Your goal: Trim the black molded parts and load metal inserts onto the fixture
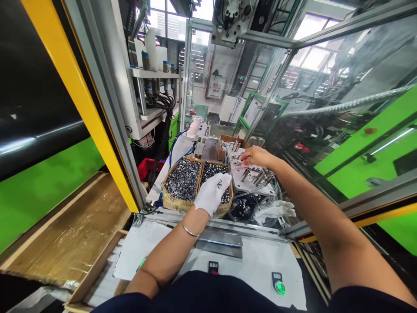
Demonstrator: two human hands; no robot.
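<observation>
My left hand [213, 192], in a white glove, is curled above the right-hand box of small parts. A few small dark metal rings [219, 183] show in its fingers. Bare and reaching forward, my right hand [256, 156] has its fingertips drawn together at a metal fixture plate [239, 184] with upright pins. Whatever those fingertips hold is too small to make out. Two taped cardboard boxes stand side by side: the left box [177, 202] is full of small metal rings [182, 178], and the right one holds darker small parts [213, 169], partly hidden by my glove.
A spare white glove [275, 211] lies right of the boxes, near tubes and cables. Behind the fixture sits a small cardboard box [223, 150]. A yellow-edged frame post [84, 108] rises at left. A green-lit button [279, 288] is on the front panel.
</observation>
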